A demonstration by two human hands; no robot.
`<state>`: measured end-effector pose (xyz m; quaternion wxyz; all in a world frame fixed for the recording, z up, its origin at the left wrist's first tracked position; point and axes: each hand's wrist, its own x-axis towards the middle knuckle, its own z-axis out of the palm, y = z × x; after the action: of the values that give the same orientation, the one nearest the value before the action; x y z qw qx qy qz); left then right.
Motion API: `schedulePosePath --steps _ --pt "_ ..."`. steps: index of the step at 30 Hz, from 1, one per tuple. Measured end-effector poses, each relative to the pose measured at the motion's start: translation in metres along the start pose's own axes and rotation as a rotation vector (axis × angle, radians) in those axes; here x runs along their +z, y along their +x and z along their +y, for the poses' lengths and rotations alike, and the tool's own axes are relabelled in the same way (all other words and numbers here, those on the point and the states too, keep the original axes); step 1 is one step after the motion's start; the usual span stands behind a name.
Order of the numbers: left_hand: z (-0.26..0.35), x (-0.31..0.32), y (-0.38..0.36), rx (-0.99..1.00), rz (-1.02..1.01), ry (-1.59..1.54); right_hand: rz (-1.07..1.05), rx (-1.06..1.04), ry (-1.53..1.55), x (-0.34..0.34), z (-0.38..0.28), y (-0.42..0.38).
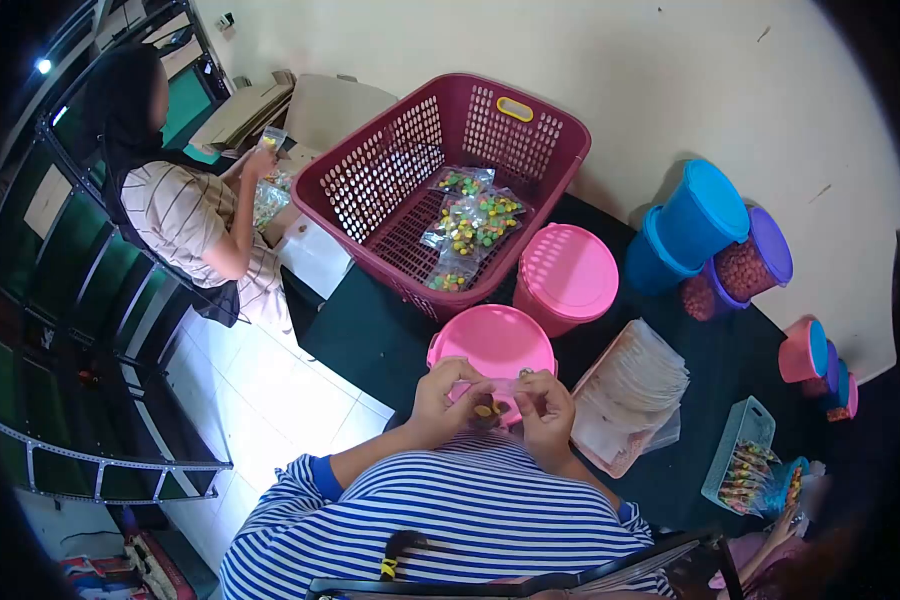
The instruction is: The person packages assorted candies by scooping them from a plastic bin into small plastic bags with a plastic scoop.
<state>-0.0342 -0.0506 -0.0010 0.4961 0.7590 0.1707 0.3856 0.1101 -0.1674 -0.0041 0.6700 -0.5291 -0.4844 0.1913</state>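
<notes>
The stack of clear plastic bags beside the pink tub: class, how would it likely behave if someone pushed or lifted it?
The stack of clear plastic bags looks thin and already fanned out, so a push would probably slide the sheets apart. Lifted, it would likely droop, being floppy film. It seems light, and the glossy surface suggests it is slippery.

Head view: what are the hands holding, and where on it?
Both hands, left hand and right hand, hold a small clear packet of brownish pieces between them, fingers pinching its upper edge at either side. Exact finger placement is too small to tell.
</notes>
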Motion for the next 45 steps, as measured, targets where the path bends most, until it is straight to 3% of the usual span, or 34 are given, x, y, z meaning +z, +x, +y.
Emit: schedulePosePath --steps 3,5,7,11,13,20,22,28,38,40,45 --pt "0.01 0.001 0.003 -0.089 0.018 -0.096 0.094 0.088 0.165 0.005 -0.003 -0.002" --pt "0.012 0.002 0.006 0.074 -0.077 -0.011 0.066 0.123 0.173 0.009 -0.006 -0.001" --pt "0.007 0.006 0.001 0.075 -0.076 -0.001 0.043 0.16 0.178 0.006 -0.005 0.0" --pt "0.007 -0.001 0.004 0.174 -0.087 0.203 -0.028 0.147 -0.018 -0.002 -0.003 0.007" --pt "-0.001 0.003 0.001 0.175 -0.062 0.176 -0.143 0.033 -0.181 -0.007 -0.005 0.013" --pt "-0.003 0.005 0.006 -0.075 -0.108 0.025 -0.047 0.167 -0.192 -0.001 0.0 0.009" --pt "-0.001 0.002 0.009 0.123 -0.115 0.281 -0.025 0.108 -0.286 -0.001 0.0 0.008" --pt "-0.006 0.004 0.011 0.232 -0.112 0.35 0.096 0.018 -0.344 0.003 0.003 0.005" --pt "0.005 -0.006 0.014 0.215 -0.073 0.387 0.189 0.006 -0.33 -0.001 0.001 0.005" --pt "0.007 -0.007 0.014 0.216 -0.056 0.384 0.159 0.098 -0.333 -0.005 0.001 0.005" --pt "0.008 -0.015 0.019 0.259 -0.057 0.407 0.176 0.013 -0.348 -0.005 -0.004 0.007"
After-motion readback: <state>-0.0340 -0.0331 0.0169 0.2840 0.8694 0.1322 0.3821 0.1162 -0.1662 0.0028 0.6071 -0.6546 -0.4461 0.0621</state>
